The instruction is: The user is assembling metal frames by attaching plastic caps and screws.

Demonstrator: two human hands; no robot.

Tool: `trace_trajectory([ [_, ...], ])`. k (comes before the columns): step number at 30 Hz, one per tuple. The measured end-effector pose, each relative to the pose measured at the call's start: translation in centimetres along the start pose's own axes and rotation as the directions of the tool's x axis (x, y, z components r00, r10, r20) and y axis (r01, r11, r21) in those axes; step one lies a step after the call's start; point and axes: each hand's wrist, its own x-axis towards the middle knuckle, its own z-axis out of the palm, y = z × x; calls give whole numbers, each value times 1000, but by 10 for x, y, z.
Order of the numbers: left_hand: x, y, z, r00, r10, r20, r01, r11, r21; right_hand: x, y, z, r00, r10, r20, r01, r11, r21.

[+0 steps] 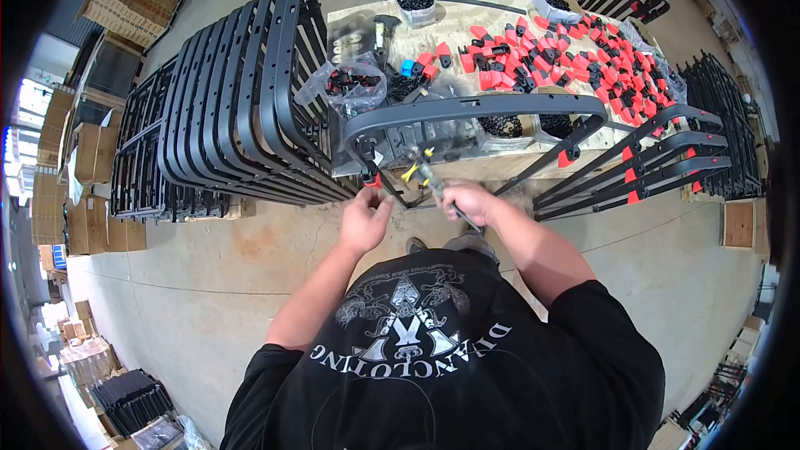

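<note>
Red clip (374, 181), one, in pinched left fingers (365, 195); one hammer (427, 174) in clenched right fingers (451, 197)

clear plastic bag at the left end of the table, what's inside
Black and red parts show inside the clear plastic bag; whatever lies beneath them is covered.

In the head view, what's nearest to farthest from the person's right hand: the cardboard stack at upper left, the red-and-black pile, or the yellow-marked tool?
1. Yellow-marked tool: gripped in the right hand.
2. Red-and-black pile: ahead, on the table.
3. Cardboard stack: far off, upper left.
</note>
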Motion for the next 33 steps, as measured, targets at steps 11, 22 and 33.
trace_trajectory([
  [11, 0, 28, 18, 1000, -2, 23, 19, 654, -756, -45, -16, 3, 940, -334, 68, 319, 793, -519],
  [22, -20, -6, -14, 871, -416, -261, 34, 581, -813, -75, -1, -49, 907, -418, -43, 302, 719, -627],
  [33, 40, -74, -2, 853, -435, -288, 50, 618, -784, -82, 48, -34, 881, -245, -405, 125, 946, -300],
])
